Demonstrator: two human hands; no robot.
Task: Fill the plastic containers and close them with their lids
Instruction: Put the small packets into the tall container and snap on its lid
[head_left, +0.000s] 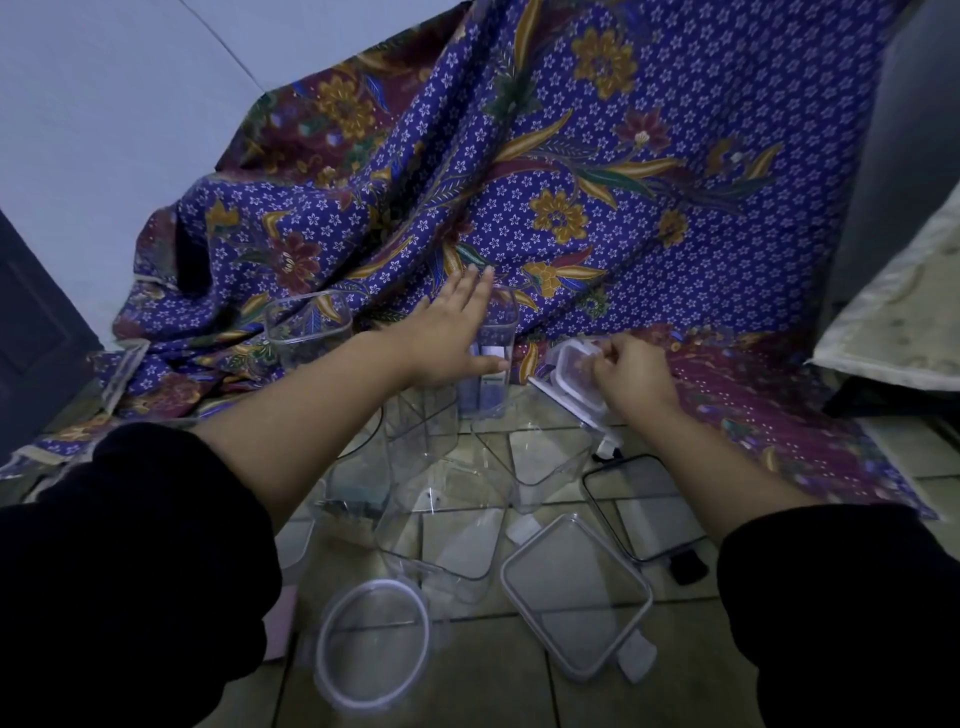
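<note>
A tall clear plastic container (493, 358) stands on the tiled floor in front of a patterned cloth. My left hand (452, 332) lies against its left side and rim with straight fingers. To its right my right hand (631, 379) pinches a small rectangular lid with white clips (574, 374), held tilted. Several other clear containers (431, 436) stand or lie between my arms. Nearer me lie a round lid (374, 644), a square lid with a grey rim (576, 592) and a black-rimmed lid (644, 506).
A purple flowered cloth (519, 171) drapes over something at the back and spreads onto the floor. Another clear container (309, 330) stands at the left on the cloth. A dark door (31, 332) is at far left, a pale cushion edge (893, 322) at right.
</note>
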